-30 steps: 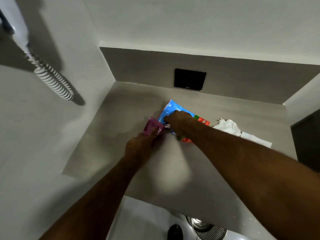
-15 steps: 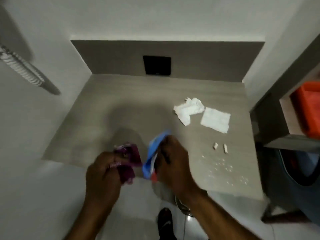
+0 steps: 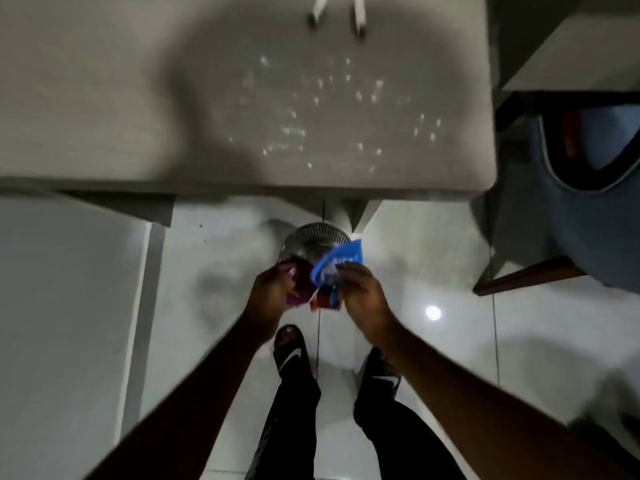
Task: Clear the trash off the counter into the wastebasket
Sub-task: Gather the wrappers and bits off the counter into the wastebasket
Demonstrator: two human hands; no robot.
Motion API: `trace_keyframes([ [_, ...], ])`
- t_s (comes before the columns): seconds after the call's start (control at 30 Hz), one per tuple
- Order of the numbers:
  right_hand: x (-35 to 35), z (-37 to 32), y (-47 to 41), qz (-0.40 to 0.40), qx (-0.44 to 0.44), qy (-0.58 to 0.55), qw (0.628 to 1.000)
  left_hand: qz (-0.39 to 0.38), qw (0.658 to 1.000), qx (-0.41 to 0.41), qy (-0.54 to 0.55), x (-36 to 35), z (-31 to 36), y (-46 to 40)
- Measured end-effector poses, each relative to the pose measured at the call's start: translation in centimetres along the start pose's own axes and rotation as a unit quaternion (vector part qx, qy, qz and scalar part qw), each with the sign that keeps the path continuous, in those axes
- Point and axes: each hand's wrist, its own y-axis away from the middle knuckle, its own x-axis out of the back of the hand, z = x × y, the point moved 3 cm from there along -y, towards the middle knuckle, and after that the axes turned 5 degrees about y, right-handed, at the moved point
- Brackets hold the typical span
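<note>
My left hand [image 3: 272, 294] grips a crumpled purple wrapper [image 3: 300, 287]. My right hand [image 3: 362, 294] grips a blue and red snack wrapper [image 3: 337, 263]. Both hands hover over the floor, just in front of the counter's edge and right above a round metal mesh wastebasket [image 3: 313, 239], which stands on the floor partly under the grey counter [image 3: 104, 98]. On the counter lie scattered white crumbs [image 3: 329, 109] and two small white stubs [image 3: 337, 13] at the top edge of the view.
A chair with blue cloth [image 3: 588, 209] and a dark wooden leg stands at the right, beside the counter. A white cabinet side [image 3: 69, 323] is on the left. My feet in black slides [image 3: 292, 351] stand on the glossy white tile floor.
Both hands pulled the wrappers off the counter, back toward me and down over the wastebasket. My view tilted down, so the tissues and back wall have left the frame.
</note>
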Motion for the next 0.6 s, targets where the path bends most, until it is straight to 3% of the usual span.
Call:
trace_keyframes([
  [0.07, 0.1, 1.8, -4.8, -0.009, -0.036, -0.064, 0.997, 0.027, 0.999, 0.036, 0.005, -0.5, -1.9, -5.4],
  [0.13, -0.1, 4.0, -8.8, 0.001, -0.04, -0.009, 0.999, 0.051, 0.997, 0.051, 0.01, -0.7, -4.4, -10.1],
  [0.27, -0.1, 8.7, -14.5, 0.051, -0.073, 0.039, 0.995, -0.104, 0.983, 0.13, 0.077, -1.7, -9.0, -15.5],
  [0.33, -0.1, 10.4, -15.6, 0.077, -0.076, 0.104, 0.989, -0.106, 0.981, 0.144, 0.076, -1.6, -10.1, -16.6],
  [0.43, -0.1, 12.0, -16.2, 0.106, -0.107, 0.223, 0.963, 0.002, 0.993, 0.029, -0.114, -0.2, -9.6, -16.9],
  [0.5, -0.1, 11.5, -16.1, 0.096, -0.077, 0.36, 0.925, 0.074, 0.946, -0.064, -0.308, 1.4, -8.1, -15.7],
  [0.6, -0.3, 8.9, -13.4, 0.087, 0.021, 0.501, 0.861, 0.093, 0.901, -0.142, -0.398, 3.1, -5.3, -12.2],
])
